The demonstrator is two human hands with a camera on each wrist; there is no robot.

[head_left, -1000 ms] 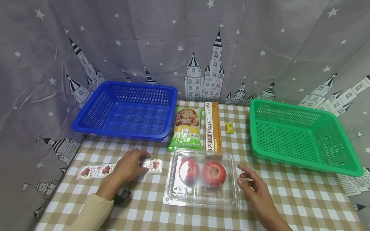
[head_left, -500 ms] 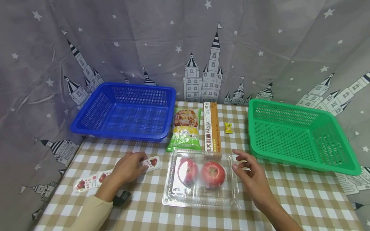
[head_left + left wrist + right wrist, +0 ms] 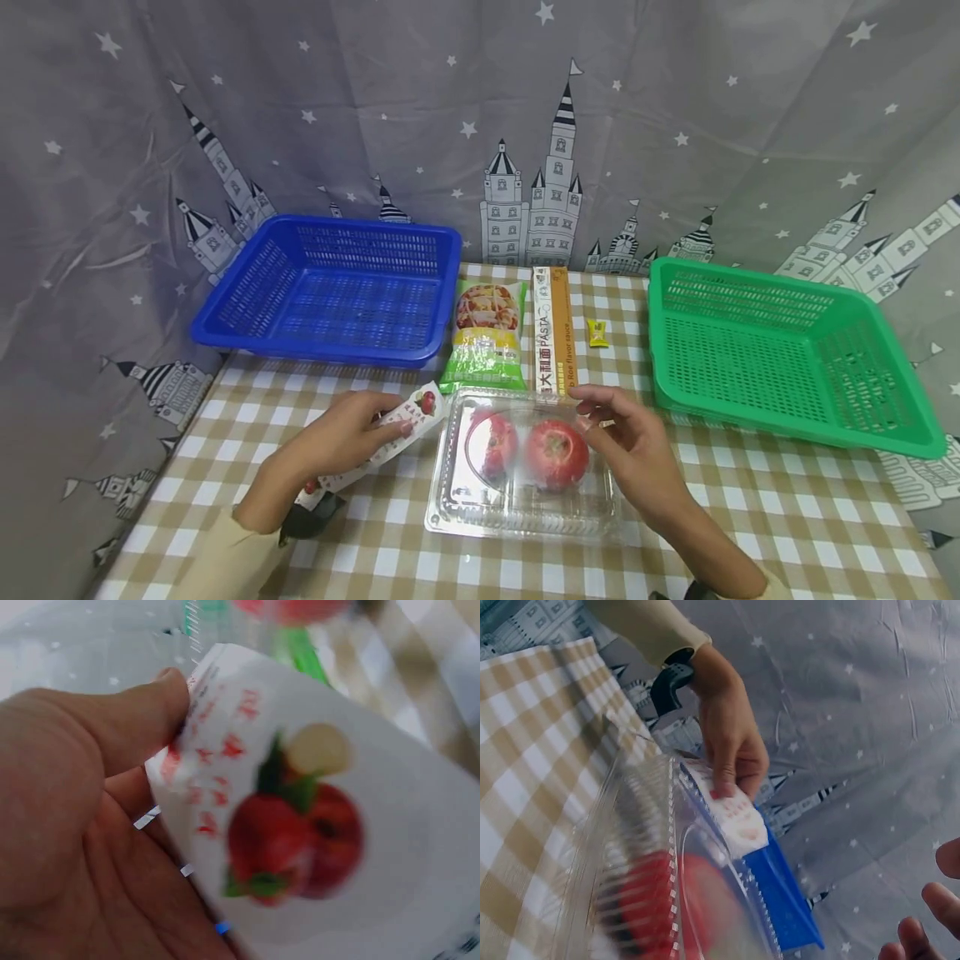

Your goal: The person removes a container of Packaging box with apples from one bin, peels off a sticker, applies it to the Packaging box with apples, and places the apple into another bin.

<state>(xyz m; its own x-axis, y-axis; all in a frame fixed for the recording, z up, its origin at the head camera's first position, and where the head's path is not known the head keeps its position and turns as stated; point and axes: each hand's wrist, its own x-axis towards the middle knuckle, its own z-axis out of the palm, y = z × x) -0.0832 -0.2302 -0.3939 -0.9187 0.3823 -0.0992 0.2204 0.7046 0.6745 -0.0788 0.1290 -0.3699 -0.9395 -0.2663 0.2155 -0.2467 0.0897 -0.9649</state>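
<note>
Pinching the label strip (image 3: 390, 433) lifted beside the clamshell (image 3: 525, 517), the left hand (image 3: 337, 437) could let it curl or stick askew (right hand (image 3: 630, 442), fingers loosely spread, rests on the lid).

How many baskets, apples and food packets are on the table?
Baskets: 2, the blue basket and the green basket.
Apples: 2, apples in the clear box.
Food packets: 3, green bag, pasta box, yellow sachet.
Total: 7.

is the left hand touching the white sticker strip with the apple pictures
Touching. In the left wrist view the left hand pinches the white apple-picture sticker strip, thumb pressed on its edge; the head view agrees.
</note>
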